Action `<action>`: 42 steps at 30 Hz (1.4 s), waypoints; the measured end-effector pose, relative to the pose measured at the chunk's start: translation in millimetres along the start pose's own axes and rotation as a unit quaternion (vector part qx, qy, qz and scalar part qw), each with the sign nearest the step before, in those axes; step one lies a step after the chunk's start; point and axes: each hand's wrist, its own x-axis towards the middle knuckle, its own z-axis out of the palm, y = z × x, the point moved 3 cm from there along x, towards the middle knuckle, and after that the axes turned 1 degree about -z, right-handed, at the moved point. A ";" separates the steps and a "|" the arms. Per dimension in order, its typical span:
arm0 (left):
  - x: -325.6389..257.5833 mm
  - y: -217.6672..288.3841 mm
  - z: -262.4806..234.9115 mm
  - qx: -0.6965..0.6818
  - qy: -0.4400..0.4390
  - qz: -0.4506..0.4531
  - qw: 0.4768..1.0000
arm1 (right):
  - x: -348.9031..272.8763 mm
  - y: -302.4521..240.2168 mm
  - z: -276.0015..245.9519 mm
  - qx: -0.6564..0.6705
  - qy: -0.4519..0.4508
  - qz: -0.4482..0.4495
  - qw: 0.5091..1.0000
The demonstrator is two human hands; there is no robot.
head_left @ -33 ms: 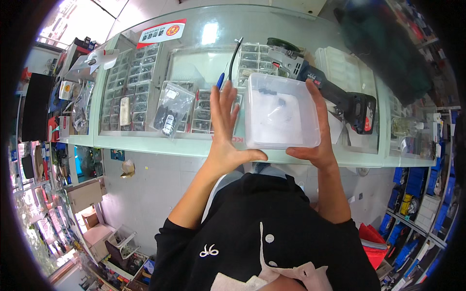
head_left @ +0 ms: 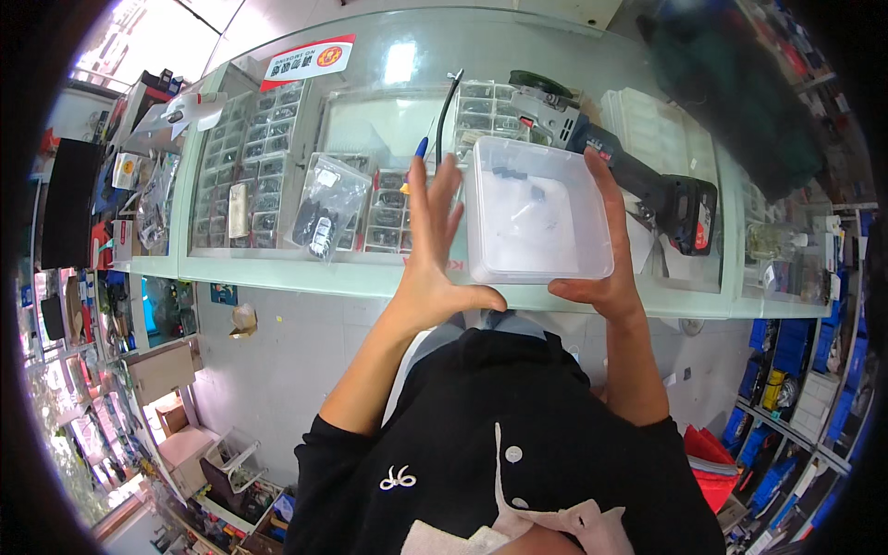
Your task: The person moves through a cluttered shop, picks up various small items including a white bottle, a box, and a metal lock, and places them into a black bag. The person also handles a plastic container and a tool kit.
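A square translucent plastic box (head_left: 539, 217) is in front of me over the glass counter, with a few small dark pieces (head_left: 518, 176) inside. My right hand (head_left: 610, 250) grips its right side, fingers along the wall and thumb at the near corner. On the other side, my left hand (head_left: 433, 250) is open, thumb and fingers spread, with a gap between it and the box. A blue pen (head_left: 421, 148) shows just beyond the left fingertips. Left of that hand lies a zip bag (head_left: 328, 208) of black parts.
A cordless angle grinder (head_left: 638, 176) lies behind and right of the box. Compartment cases (head_left: 273, 129) of small parts are at the left of the glass counter (head_left: 277, 271). A black cable (head_left: 447, 111) and a dark green bundle (head_left: 731, 92) lie farther back.
My left hand's fingers have shifted slightly to the right. The box has moved very slightly in my right hand's grip; everything else looks the same.
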 end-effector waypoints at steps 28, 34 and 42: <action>-14.5 -12.9 -8.2 0.124 -0.206 -0.170 0.956 | -27.1 -1.0 -4.9 -0.266 -0.171 0.082 0.945; -23.9 -14.4 1.4 0.179 -0.241 -0.089 0.950 | -37.8 12.9 -1.2 -0.343 -0.214 0.051 0.913; -22.6 -37.9 -4.6 0.283 -0.253 -0.025 0.925 | -36.5 28.5 2.6 -0.425 -0.204 -0.011 0.882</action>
